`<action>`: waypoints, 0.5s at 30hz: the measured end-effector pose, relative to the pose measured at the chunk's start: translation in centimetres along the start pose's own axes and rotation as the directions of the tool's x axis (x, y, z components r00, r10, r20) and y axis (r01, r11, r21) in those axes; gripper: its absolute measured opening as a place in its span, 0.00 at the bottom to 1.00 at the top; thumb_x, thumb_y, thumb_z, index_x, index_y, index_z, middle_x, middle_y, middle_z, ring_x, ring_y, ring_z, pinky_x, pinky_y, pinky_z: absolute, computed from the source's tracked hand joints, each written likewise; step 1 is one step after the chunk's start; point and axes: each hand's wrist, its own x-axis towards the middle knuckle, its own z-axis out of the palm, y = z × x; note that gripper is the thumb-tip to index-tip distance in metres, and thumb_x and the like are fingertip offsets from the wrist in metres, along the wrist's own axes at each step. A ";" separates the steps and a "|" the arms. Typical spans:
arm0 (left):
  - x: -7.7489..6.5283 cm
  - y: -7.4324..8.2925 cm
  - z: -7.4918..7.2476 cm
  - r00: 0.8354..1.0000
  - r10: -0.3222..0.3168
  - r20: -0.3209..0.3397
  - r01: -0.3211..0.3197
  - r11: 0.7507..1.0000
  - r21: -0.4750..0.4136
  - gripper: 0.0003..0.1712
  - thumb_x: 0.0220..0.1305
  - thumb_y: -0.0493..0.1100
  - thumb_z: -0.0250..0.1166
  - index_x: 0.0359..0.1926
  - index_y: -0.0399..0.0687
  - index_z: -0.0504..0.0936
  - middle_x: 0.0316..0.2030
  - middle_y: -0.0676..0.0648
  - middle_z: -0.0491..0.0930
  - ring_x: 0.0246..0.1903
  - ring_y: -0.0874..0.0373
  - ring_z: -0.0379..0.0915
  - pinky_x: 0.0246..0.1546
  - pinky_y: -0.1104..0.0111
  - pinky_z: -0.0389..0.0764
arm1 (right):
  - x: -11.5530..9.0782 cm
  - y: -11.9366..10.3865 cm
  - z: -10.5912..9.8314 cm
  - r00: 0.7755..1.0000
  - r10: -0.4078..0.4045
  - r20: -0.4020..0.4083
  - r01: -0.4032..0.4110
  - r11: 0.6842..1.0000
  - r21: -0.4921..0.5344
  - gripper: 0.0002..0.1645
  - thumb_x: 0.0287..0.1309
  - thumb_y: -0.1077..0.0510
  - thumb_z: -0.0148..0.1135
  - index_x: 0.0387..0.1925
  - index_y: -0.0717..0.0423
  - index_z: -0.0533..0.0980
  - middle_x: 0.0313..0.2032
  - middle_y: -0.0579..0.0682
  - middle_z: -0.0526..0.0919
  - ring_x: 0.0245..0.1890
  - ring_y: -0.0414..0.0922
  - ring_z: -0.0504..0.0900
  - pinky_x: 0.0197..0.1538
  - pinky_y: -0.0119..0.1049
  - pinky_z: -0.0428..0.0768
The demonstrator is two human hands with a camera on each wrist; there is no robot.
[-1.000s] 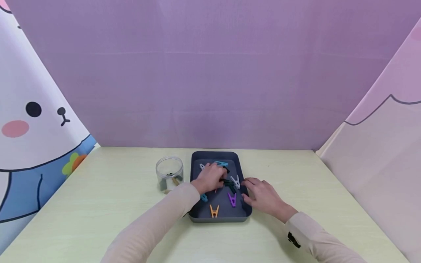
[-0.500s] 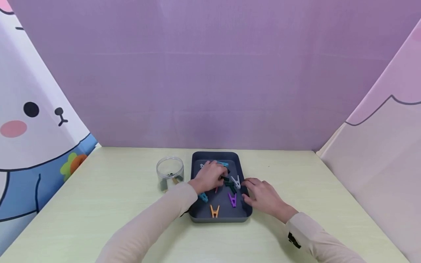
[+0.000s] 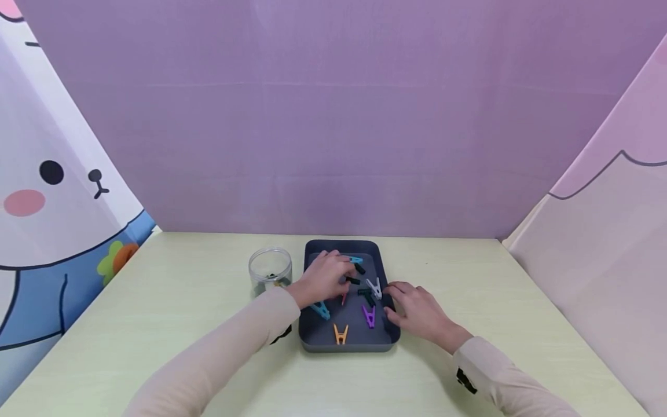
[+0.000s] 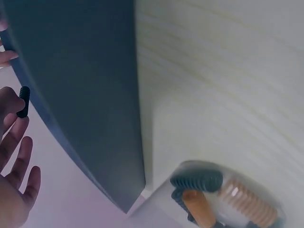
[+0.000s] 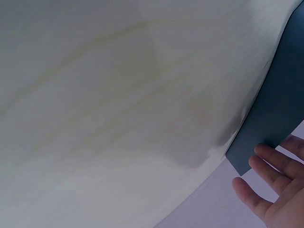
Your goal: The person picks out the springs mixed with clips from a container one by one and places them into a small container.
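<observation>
In the head view my left hand point(image 3: 324, 278) is over the dark grey tray point(image 3: 346, 348). Its thumb and index finger pinch a small dark green ridged cylinder point(image 4: 23, 102), while the other fingers spread loosely. More dark green ridged pieces point(image 3: 369, 299) lie in the tray. Around them are a white clothespin point(image 3: 374, 288), a purple clothespin point(image 3: 369, 317), an orange clothespin point(image 3: 340, 334) and a blue clothespin point(image 3: 321, 310). My right hand point(image 3: 419, 313) has its relaxed fingertips at the tray's right rim, holding nothing.
A clear open jar point(image 3: 270, 267) stands just left of the tray; it contains green ridged cylinders point(image 4: 197, 180) and orange-tan ones point(image 4: 247, 202). Another light blue clothespin point(image 3: 356, 260) lies at the tray's far end. A purple cloth point(image 3: 333, 116) borders the table's back edge.
My left hand has shifted left within the tray, toward the jar, carrying a dark green ridged cylinder. More of the blue clothespin shows now. The right hand stays in place.
</observation>
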 end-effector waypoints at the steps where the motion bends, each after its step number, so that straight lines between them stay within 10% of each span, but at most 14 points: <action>1: -0.1 -0.1 -0.2 1.000 0.001 -0.007 -0.001 1.000 0.000 0.08 0.52 0.47 0.64 0.36 0.59 0.83 0.37 0.59 0.81 0.33 0.61 0.66 0.35 0.68 0.65 | 0.0 0.0 0.0 1.000 0.000 0.000 0.000 1.000 0.002 0.21 0.49 0.48 0.61 0.44 0.55 0.77 0.47 0.52 0.79 0.47 0.46 0.78 0.40 0.43 0.77; 15: -2.2 -2.0 -3.4 0.998 -0.064 -0.019 0.064 0.997 -0.042 0.08 0.51 0.46 0.65 0.35 0.58 0.83 0.35 0.58 0.80 0.35 0.61 0.67 0.38 0.66 0.67 | -0.1 0.0 -0.1 1.000 0.004 0.014 -0.004 1.000 0.005 0.21 0.50 0.48 0.61 0.44 0.55 0.77 0.47 0.53 0.79 0.48 0.47 0.78 0.42 0.44 0.77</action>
